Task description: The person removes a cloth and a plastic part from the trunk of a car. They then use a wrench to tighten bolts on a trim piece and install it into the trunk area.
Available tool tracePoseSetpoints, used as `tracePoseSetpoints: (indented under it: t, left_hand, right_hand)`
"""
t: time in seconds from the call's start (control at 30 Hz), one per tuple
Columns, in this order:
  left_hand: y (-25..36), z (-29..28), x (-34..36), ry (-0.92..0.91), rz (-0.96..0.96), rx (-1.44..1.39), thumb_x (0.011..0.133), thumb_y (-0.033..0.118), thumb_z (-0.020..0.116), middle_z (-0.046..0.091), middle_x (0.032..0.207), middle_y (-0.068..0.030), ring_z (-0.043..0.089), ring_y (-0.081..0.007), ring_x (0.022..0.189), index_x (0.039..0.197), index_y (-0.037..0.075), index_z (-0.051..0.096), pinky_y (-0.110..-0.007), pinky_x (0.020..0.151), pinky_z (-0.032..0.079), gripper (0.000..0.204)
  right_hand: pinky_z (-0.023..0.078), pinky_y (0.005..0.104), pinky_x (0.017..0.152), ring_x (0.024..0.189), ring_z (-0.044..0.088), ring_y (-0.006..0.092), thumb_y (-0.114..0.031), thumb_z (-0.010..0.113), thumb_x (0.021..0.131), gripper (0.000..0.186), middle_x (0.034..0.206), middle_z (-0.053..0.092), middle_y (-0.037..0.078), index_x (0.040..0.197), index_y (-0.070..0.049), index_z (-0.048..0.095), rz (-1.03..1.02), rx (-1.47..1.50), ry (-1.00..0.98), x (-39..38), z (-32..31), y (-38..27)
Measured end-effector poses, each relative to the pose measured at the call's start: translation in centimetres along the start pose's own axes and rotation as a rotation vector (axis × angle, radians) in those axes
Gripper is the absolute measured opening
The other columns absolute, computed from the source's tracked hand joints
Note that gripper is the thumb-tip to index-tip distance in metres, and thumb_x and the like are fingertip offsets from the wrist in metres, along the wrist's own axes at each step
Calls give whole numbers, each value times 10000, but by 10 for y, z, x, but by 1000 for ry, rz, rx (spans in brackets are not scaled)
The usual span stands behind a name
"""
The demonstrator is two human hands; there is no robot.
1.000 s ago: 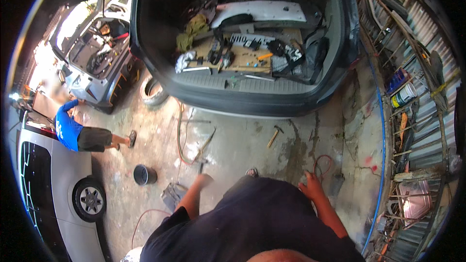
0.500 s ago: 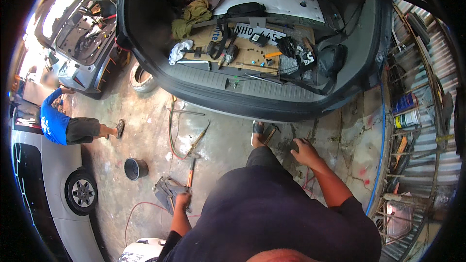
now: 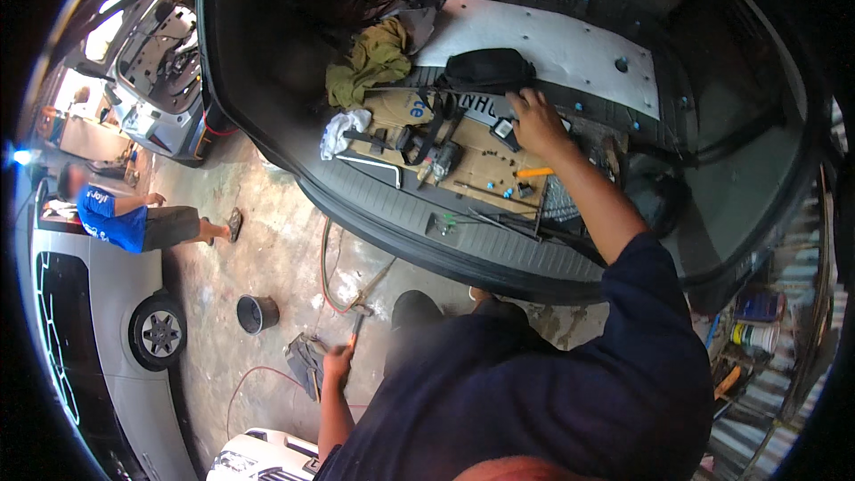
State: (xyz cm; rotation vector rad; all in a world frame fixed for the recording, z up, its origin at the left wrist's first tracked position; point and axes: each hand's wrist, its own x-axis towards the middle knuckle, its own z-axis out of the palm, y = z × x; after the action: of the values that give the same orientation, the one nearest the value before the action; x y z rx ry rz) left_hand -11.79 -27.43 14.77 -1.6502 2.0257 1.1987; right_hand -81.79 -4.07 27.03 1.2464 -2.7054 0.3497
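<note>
Right hand (image 3: pixel 537 129) has swung over the flat brown cardboard sheet (image 3: pixel 476 165), fingers spread (hold hidden); short of it, left hand (image 3: pixel 337 363) clenches an orange-handled hammer (image 3: pixel 357 330); careless sweeping could scatter small blue pieces (image 3: pixel 524 189).

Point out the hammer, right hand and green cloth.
Hammer (image 3: pixel 356 330): head view, on the handle, above the left hand (image 3: pixel 337 362).
Right hand (image 3: pixel 540 128): head view, on the back of the hand.
Green cloth (image 3: pixel 368 62): head view, on its crumpled middle.

Orange-handled hammer (image 3: pixel 356 330), head forward, black device (image 3: pixel 504 130)
</note>
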Motion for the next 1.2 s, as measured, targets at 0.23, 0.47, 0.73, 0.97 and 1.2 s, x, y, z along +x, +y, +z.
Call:
tracePoseSetpoints:
  t: [0.23,0.47,0.73,0.97,1.2]
  left_hand:
    - [180,6,25,-123,283,-31,914,193,719,757,1120,-169,718,-251,1056,1163,14,720,-364,922,539,307]
    - [224,6,108,-195,426,200,878,251,741,749,1105,-201,726,-353,1023,1177,54,728,-415,892,559,358]
    - [481,-42,245,128,906,37,841,255,782,713,1108,-245,674,-449,1068,1341,32,589,-491,901,539,580]
    - [701,2,314,394,825,254,770,418,847,466,1461,-373,518,-468,1344,1577,147,370,-472,1086,481,975]
    - [722,9,425,366,878,-77,787,362,802,761,980,-206,741,-393,967,1083,48,757,-458,865,576,434]
  right_hand:
    - [396,607,1139,1436,397,409,-185,630,950,575,1609,379,145,1509,-266,520,202,-90,-233,116,40,40]
    - [460,587,1037,1292,523,373,-122,573,928,395,1305,627,116,1317,-132,641,96,-200,-116,133,51,43]
    - [495,499,1023,1163,588,406,11,668,785,442,1212,659,177,1224,-32,648,12,-15,37,78,-115,-11]
    - [492,512,1035,1182,607,450,6,679,823,465,1250,662,216,1284,-51,648,443,218,-238,-44,-113,-44]
    - [510,518,991,1159,618,450,-29,668,888,392,1231,667,233,1279,-39,655,553,117,-326,-112,-18,-10]
